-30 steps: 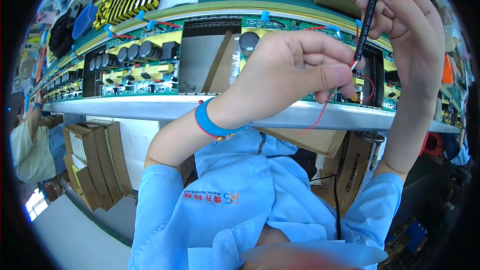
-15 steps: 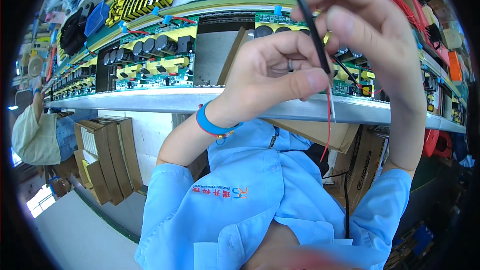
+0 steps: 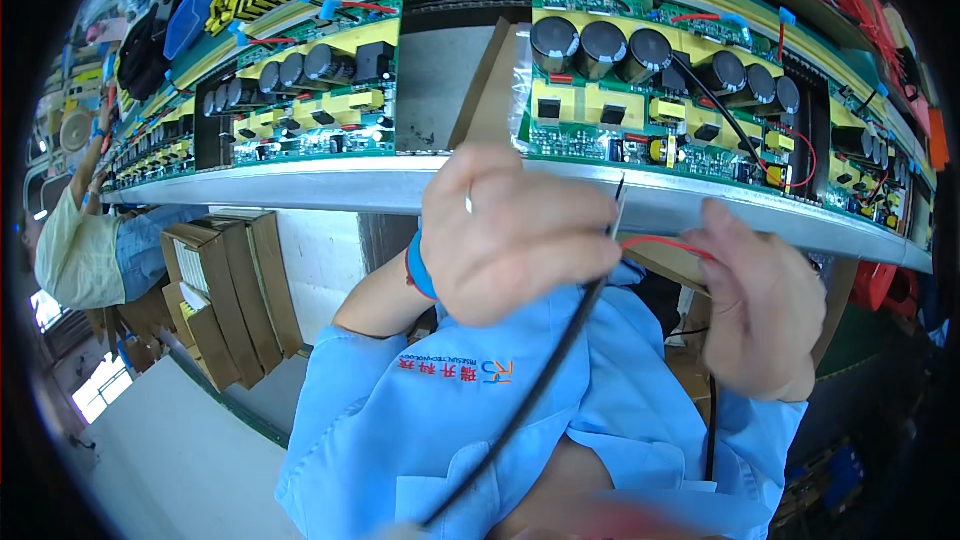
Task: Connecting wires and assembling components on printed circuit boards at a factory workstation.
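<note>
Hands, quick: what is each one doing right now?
Left hand: closed, pinching the black cable near its tip.
Right hand: fingers loosely curled beside the red wire; an actual grip cannot be told.

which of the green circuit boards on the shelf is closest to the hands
The board directly above the hands, right of the grey gap, carrying three big black capacitors. The left board lies well off to the side.

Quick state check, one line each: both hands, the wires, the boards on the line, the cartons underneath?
left hand: closed, pinching the black cable
right hand: fingers loosely curled at the red wire, grip blurred
black cable: taut, running down past the chest
red wire: spans between the two hands
circuit board: lying on the shelf, populated with capacitors
cardboard boxes: stacked upright under the shelf, closed
</note>
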Motion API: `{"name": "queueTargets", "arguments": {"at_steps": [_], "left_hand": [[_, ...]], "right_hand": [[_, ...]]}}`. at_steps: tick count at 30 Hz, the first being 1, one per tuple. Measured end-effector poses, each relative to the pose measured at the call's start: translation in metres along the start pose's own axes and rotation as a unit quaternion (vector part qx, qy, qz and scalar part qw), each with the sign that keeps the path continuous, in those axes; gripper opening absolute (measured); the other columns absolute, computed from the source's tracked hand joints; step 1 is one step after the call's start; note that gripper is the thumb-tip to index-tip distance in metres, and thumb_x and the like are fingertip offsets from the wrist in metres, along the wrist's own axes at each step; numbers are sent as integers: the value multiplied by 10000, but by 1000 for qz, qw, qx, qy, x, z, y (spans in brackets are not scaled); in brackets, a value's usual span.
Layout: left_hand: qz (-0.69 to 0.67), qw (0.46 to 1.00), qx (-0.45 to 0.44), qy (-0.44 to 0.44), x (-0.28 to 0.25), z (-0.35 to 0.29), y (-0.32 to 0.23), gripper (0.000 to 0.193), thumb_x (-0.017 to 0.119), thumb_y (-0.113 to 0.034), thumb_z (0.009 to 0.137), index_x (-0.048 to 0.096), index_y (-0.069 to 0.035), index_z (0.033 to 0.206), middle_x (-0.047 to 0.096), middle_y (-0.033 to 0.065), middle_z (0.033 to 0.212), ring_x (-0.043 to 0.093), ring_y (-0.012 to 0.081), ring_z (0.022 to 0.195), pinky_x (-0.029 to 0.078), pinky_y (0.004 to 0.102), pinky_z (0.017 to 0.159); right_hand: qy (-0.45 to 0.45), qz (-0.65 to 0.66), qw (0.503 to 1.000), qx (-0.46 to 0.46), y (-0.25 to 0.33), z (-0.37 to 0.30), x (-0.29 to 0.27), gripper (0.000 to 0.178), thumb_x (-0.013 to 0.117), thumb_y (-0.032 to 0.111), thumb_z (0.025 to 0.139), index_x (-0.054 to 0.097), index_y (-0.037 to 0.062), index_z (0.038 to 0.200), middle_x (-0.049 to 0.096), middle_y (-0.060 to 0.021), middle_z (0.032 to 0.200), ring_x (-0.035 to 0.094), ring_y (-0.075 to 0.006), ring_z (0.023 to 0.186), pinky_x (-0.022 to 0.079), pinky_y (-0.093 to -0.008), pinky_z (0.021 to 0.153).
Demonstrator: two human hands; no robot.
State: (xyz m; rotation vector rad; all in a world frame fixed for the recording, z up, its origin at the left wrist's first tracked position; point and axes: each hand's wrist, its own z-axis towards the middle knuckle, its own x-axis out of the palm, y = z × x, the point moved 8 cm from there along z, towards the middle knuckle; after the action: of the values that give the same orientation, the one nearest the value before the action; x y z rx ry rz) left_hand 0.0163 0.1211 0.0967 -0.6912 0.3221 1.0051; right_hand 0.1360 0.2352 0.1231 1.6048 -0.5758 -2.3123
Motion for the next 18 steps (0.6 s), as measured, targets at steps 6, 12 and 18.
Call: {"name": "queueTargets", "arguments": {"at_steps": [6,12,18], "left_hand": [[57,996,61,-17,19,-11,-26,316,715,-133,677,663,-112,988,657,41,993,573,150,758,388,296,662],[109,994,16,27,26,-20,-10,266,697,-133,683,679,-81,943,678,65,980,577,141,703,380,281,635],[112,990,-38,72,41,-22,6,232,707,-117,699,689,-12,905,718,146,961,620,131,627,368,254,559]], "right_hand": [[-160,-72,971,-163,10,-10,27,287,684,92,710,719,2,980,635,-91,836,512,-102,516,337,-210,404],[-136,-108,970,-170,-2,-7,44,226,686,91,729,731,31,943,651,-90,862,499,-88,504,316,-208,410],[-111,-127,970,-178,-17,-2,61,194,681,79,759,723,28,940,670,-94,878,509,-86,507,308,-205,420]]}}
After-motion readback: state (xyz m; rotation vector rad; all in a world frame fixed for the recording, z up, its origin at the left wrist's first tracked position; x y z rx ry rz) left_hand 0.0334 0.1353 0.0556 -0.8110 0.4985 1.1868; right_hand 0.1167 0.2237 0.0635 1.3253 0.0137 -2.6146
